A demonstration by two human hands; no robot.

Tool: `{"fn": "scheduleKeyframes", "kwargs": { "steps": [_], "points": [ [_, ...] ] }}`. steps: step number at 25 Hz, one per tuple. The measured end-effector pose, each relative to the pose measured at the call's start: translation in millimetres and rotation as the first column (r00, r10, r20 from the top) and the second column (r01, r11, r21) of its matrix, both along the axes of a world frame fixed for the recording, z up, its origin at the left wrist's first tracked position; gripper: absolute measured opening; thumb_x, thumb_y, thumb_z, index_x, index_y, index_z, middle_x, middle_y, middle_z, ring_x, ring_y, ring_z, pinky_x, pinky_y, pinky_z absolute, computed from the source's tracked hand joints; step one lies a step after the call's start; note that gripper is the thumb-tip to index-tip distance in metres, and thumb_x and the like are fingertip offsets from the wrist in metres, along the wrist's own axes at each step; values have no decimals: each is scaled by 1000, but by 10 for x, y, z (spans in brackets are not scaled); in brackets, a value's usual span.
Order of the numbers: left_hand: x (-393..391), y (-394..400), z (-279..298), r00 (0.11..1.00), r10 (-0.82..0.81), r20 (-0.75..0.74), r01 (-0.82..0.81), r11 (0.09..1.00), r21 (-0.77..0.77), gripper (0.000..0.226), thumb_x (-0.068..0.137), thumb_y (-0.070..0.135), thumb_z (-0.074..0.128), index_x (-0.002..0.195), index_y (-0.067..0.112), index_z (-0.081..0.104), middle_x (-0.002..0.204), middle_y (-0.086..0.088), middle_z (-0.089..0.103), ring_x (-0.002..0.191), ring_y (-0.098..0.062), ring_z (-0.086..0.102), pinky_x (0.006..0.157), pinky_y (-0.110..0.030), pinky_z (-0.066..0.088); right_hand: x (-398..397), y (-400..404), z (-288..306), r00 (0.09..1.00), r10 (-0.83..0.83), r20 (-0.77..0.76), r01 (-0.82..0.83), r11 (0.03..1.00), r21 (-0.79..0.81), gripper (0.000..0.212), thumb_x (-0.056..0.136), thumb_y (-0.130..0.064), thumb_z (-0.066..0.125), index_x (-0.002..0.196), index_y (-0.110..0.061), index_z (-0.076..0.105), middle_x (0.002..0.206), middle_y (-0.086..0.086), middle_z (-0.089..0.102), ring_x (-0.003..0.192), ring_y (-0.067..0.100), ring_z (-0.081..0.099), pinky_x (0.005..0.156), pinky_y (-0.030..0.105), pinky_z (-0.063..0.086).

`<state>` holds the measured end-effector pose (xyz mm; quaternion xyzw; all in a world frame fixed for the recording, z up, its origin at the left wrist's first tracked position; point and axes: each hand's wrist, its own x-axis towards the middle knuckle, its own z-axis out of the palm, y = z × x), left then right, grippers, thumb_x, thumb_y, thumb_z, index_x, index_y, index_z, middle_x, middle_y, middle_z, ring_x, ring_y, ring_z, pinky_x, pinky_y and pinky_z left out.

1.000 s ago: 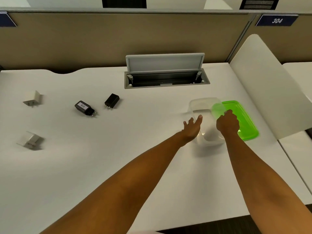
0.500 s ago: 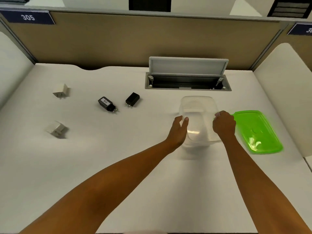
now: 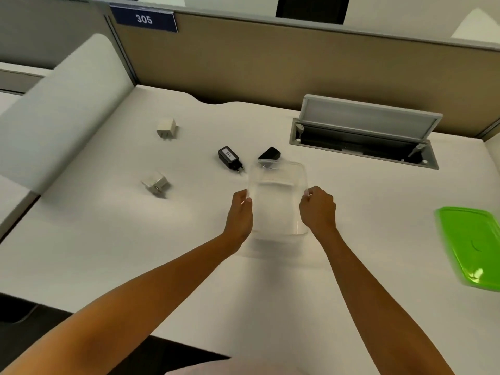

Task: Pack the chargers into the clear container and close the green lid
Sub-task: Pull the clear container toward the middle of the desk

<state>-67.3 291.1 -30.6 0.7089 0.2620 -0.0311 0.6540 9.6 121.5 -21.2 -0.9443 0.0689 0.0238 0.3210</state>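
Gripping: both hands hold the clear container [image 3: 277, 198] by its side walls; it looks empty.
Left hand [image 3: 240, 212]: fingers curled round the container's left rim, thumb on the near side, pressed against the wall.
Right hand [image 3: 318, 208]: fingers curled and pinching the container's right rim.
Container position: mid-surface; whether lifted or resting on the white surface [image 3: 351, 266], cannot tell, edges blurred.
Green lid [image 3: 470, 244]: flat on the surface, well apart to the right, partly cut off by the frame edge.
Black charger with white label [image 3: 228, 157]: just beyond the container's far left corner, prongs toward the container.
Second black charger [image 3: 269, 153]: at the far rim, partly seen through the clear wall.
White charger, far [image 3: 166, 127]: well to the left, alone.
White charger, near [image 3: 155, 182]: left of the container, blurred.
Cable hatch [image 3: 365, 133]: flap open, at the back right.
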Motion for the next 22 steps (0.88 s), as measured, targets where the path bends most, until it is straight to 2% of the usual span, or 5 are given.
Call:
{"fn": "scheduleKeyframes", "kwargs": {
  "steps": [3,10,14,19,22],
  "points": [
    [-82,333,-31,999,53,8,-53,998,27,38,106,40,34,138,24,46,131,8,54,111,-8,54,84,-18,41,-100,285,-35,998,63,-25,-63,998,15,22,94,-13,53,104,2,65,96,16,71,88,34,66,69,28,40],
    [-189,739,-138,996,78,47,-80,995,54,37,105,40,40,134,23,54,128,5,62,118,-14,58,93,-25,46,-253,584,-100,996,77,-47,-76,997,32,21,87,-20,61,94,-1,68,83,9,72,66,21,56,63,23,38],
    [-216,795,-171,996,52,69,-58,994,89,38,105,40,38,136,23,54,129,6,62,118,-14,58,96,-27,47,-291,620,-135,997,64,-43,-63,998,22,20,87,-22,61,88,-2,67,79,10,72,56,15,52,48,18,30],
    [-223,871,-259,994,10,105,-26,988,152,41,105,42,37,139,24,52,136,7,60,123,-13,56,105,-31,44,-272,584,-128,996,73,-49,-73,997,4,45,90,-47,60,107,-7,70,97,7,75,89,26,70,70,23,40],
    [-231,1030,-384,990,47,132,-76,970,229,45,105,45,33,141,24,50,143,6,55,132,-11,49,107,-23,34,-145,479,-60,1000,-7,-4,6,1000,-29,61,88,-69,48,108,-15,70,95,3,76,91,25,71,73,26,42]
  ]
}}
